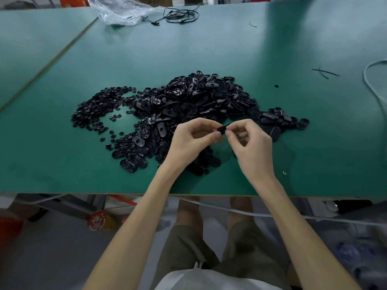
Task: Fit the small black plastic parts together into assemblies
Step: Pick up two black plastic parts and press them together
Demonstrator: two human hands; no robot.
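— Gripping what, where?
— Pinching one small black part with left hand and right hand, clamping it from both ends, holding it above the near side of the parts pile on the green table.

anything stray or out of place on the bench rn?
Only minor strays. One small black part lies alone right of the pile; a small ring sits near the front edge of the table; loose black strips lie further right. The left hand and right hand pinch one black piece between them. No damage visible.
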